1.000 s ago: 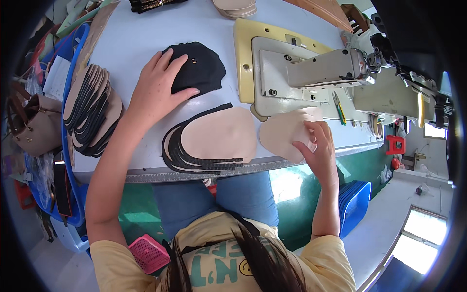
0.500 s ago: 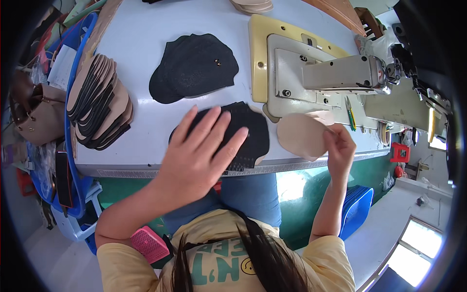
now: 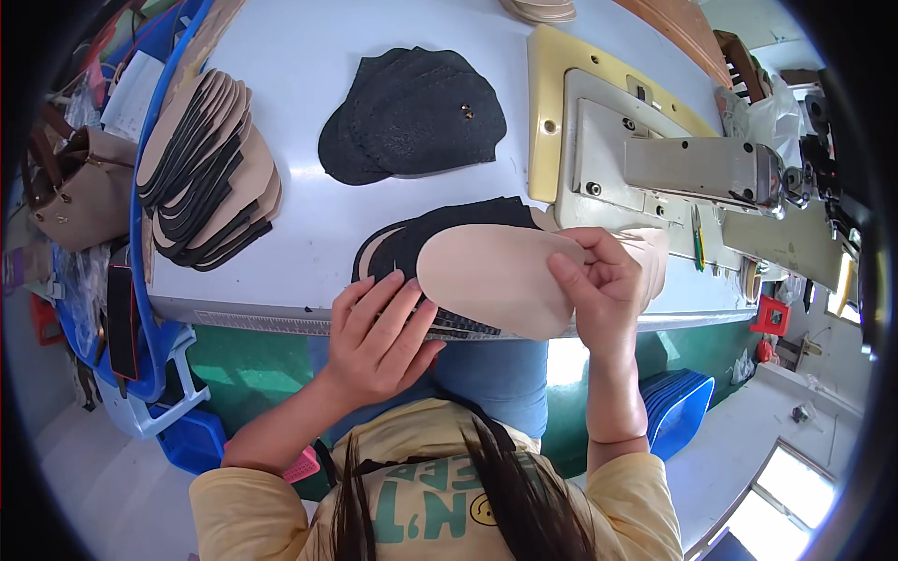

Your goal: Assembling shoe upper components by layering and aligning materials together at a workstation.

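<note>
Looks midway: right hand (image 3: pixel 599 285) pinching a beige piece (image 3: pixel 491 276) over the near black-and-beige stack (image 3: pixel 404 245), left hand (image 3: pixel 382 338) loosely spread beside it. Loose beige pieces (image 3: pixel 652 254) remain, far right of that.

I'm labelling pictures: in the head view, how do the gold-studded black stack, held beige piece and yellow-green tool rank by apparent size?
Largest to smallest:
1. Gold-studded black stack
2. Held beige piece
3. Yellow-green tool
</note>
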Motion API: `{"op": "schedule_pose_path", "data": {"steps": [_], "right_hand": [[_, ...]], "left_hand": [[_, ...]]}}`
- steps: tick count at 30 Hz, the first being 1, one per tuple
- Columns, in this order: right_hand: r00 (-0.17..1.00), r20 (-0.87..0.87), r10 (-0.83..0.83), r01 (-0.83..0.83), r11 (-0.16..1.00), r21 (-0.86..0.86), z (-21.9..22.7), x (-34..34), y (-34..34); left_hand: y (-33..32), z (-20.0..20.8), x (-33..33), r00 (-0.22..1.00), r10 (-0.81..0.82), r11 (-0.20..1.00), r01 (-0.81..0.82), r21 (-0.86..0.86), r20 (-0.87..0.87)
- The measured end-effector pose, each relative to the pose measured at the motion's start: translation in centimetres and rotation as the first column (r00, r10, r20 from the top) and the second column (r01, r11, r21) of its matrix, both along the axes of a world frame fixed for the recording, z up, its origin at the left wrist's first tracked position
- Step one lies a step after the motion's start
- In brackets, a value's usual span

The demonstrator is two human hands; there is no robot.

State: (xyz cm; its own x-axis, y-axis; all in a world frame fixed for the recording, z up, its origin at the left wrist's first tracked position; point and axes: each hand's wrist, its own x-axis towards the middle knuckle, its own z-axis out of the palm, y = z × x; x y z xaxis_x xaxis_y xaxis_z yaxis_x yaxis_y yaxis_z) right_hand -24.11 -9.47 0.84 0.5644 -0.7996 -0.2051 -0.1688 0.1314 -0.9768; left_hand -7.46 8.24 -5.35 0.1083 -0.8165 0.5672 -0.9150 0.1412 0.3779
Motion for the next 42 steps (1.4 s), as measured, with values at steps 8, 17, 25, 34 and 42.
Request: {"op": "schedule_pose_path", "data": {"steps": [8,17,25,34,42], "right_hand": [[0.997,-0.023,0.07,-0.07,0.997,-0.015,-0.5,0.9,-0.5],[0.996,-0.028,0.082,-0.083,0.996,-0.02,-0.9,1.2,-0.6],[0.811,-0.536,-0.235,-0.381,0.484,-0.788,0.1,1.5,1.1],[0.723,-0.668,0.176,-0.676,0.376,-0.633,-1.5,0.4,4.2],[0.831,-0.525,-0.182,-0.329,0.601,-0.728,0.8,-8.3,-1.6]], "left_hand": [[-0.1,-0.8,-0.3,0.998,0.062,0.994,-0.062,-0.084,-0.009],[-0.1,-0.4,-0.3,0.998,0.058,0.998,-0.057,-0.033,0.019],[-0.2,-0.5,-0.6,0.998,0.068,0.997,-0.068,-0.027,-0.007],[0.2,0.6,-0.4,0.99,0.086,0.989,-0.098,0.11,0.11],[-5.9,4.7,5.4,0.983,-0.035,0.995,0.018,-0.096,-0.181]]}}
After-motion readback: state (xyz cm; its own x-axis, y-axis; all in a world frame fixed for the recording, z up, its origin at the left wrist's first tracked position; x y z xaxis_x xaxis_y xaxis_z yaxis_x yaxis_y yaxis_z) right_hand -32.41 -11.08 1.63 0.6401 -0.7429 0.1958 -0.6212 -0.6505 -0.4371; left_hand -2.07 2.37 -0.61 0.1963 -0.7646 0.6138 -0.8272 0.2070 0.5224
